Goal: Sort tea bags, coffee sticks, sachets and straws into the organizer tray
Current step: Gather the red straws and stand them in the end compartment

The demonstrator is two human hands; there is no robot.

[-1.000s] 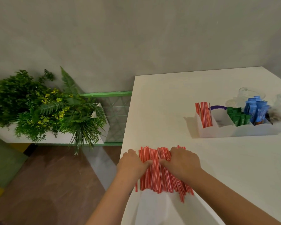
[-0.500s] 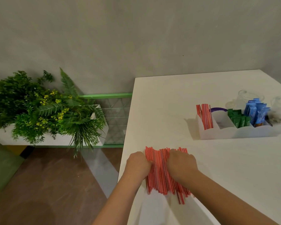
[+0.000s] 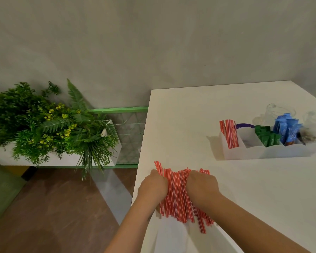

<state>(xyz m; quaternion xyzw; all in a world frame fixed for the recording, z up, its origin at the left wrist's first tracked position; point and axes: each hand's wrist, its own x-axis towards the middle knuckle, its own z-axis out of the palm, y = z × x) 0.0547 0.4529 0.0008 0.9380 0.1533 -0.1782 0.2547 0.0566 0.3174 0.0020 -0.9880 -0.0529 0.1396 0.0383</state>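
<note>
A pile of red-and-white striped straws (image 3: pixel 179 194) lies flat on the white table (image 3: pixel 190 125), near its left edge. My left hand (image 3: pixel 152 187) presses on the pile's left side and my right hand (image 3: pixel 202 185) on its right side, fingers curled onto the straws. The translucent white organizer tray (image 3: pixel 274 152) stands at the right. Its leftmost compartment holds upright red straws (image 3: pixel 229 134), the one beside it looks mostly bare, then come green sachets (image 3: pixel 266 136) and blue coffee sticks (image 3: pixel 286 128).
Two clear glass cups (image 3: pixel 279 111) stand behind the tray. Left of the table, a white planter with green plants (image 3: pixel 44 125) sits over a brown floor. The table's left edge runs close to my left hand.
Both hands have drawn the straws closer together, so the pile is narrower than a second ago. One straw now sticks out at the upper left.
</note>
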